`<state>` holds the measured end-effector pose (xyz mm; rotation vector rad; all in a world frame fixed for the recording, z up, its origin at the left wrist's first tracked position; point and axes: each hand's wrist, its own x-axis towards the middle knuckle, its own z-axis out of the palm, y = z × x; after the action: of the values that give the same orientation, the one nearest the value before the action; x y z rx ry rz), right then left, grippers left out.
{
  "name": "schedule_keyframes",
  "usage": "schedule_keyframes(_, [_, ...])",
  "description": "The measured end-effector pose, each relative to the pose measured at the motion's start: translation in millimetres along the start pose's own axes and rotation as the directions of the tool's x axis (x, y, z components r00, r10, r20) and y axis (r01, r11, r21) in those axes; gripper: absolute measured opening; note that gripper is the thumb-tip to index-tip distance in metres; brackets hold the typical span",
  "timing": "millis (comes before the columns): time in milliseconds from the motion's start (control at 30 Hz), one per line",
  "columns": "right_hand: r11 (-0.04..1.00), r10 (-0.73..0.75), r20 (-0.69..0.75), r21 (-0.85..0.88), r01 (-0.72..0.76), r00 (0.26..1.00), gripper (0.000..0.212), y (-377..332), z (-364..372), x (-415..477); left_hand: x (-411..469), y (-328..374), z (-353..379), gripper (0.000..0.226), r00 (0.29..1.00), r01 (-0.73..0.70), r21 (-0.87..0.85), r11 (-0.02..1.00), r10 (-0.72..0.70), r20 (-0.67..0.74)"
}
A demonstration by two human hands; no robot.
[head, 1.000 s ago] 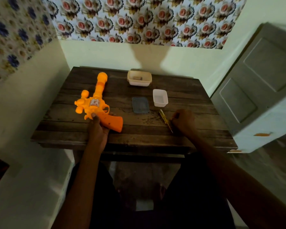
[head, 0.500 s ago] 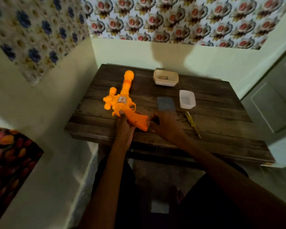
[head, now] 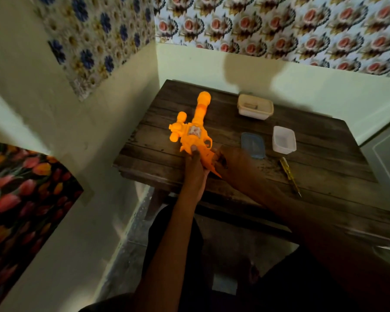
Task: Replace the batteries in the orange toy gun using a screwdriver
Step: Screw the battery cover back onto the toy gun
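Head view: toy gun [head: 193, 134] grip half-hidden by left hand [head: 195, 171]

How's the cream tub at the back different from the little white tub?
The cream tub is wider and yellowish, with a small object inside; the white tub is narrower, brighter, and shows nothing inside. The cream tub sits farther back; the white tub is beside the blue lid. Both are open and rectangular.

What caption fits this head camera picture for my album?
Left hand grips the orange toy gun, right hand at its handle; the screwdriver lies untouched on the wooden table.
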<state>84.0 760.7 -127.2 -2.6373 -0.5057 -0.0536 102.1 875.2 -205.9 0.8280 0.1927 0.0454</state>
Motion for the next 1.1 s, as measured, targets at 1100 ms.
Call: schedule_keyframes(1100, [0.804, 0.587, -0.357, 0.160, -0.572, 0.726, 0.016, 105.9, -35.8, -55.2, 0.0, -0.2, 6.5, 0.053, 0.996, 0.017, 0.121, 0.993, -0.007, -0.084])
